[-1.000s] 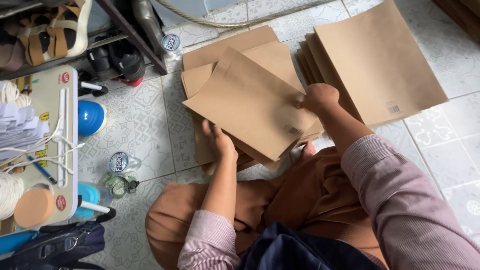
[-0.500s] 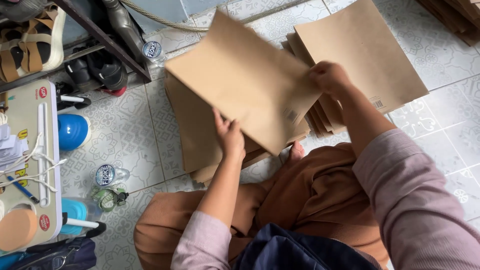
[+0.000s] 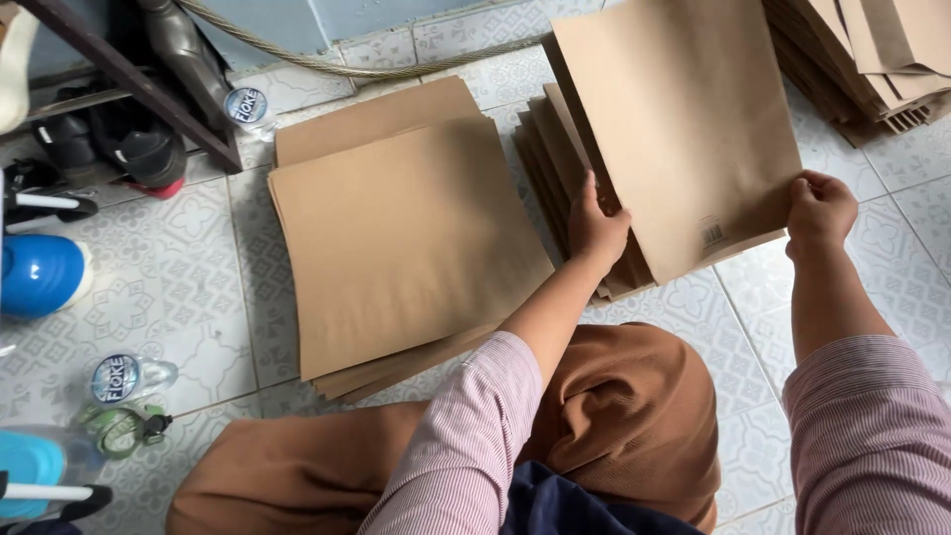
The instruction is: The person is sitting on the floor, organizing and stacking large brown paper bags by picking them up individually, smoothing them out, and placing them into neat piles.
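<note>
I sit on a tiled floor with brown cloth over my knees. My left hand (image 3: 595, 226) grips the near left edge of a flat brown paper bag (image 3: 684, 129). My right hand (image 3: 818, 210) holds the same bag at its near right corner. The bag lies on top of a stack of similar bags (image 3: 551, 163) in front of me. To the left lies a second stack of brown bags (image 3: 396, 238), flat on the floor, with nothing touching it.
A third pile of brown bags (image 3: 872, 59) sits at the top right. A shoe rack with black shoes (image 3: 119, 139), a grey hose (image 3: 327, 64), a blue round object (image 3: 40, 272) and small bottles (image 3: 124, 381) line the left side.
The bag I held lifted over the left stack is down there now. Both hands have moved right onto the top bag of the right stack, and the view has shifted right.
</note>
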